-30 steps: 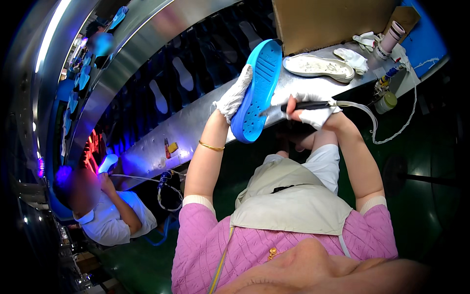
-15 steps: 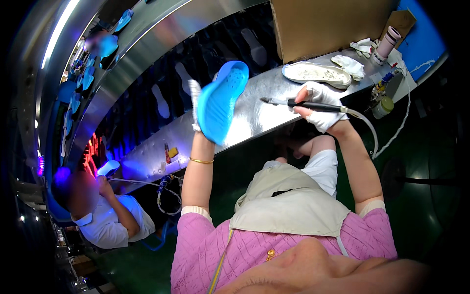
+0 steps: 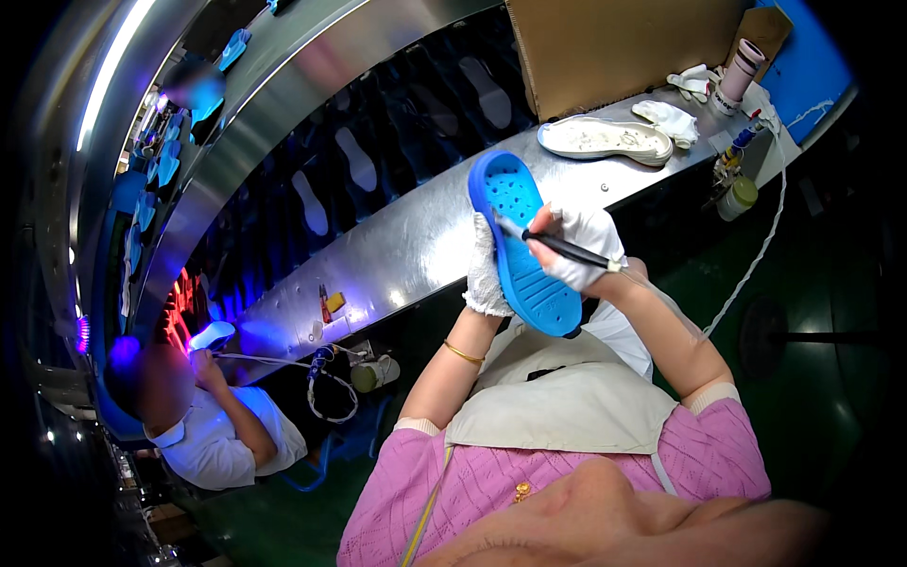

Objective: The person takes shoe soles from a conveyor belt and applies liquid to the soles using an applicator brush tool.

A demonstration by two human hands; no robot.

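Observation:
My left hand point(image 3: 486, 274), in a white knit glove, grips a blue shoe sole point(image 3: 539, 283) by its left side. The sole is tilted with its inner face up, showing small holes toward the far end and ridges toward the near end. In my right hand point(image 3: 588, 238), gloved in white with bare fingertips, is a black-handled brush point(image 3: 571, 249) with a hose trailing from it. Its bristle tip meets the sole near the left rim, though the exact contact is hard to make out.
A metal bench point(image 3: 406, 250) runs alongside a dark conveyor point(image 3: 425, 104) carrying pale insoles. On the bench lie a white sole point(image 3: 605, 140) and a white glove point(image 3: 669, 121). Beyond are a pink tumbler point(image 3: 742, 71) and cardboard point(image 3: 633, 47). A co-worker point(image 3: 222, 430) sits at left.
The blue sole has moved right and nearer to me, turning so its inner face shows more. My right hand has moved the brush left, onto the sole.

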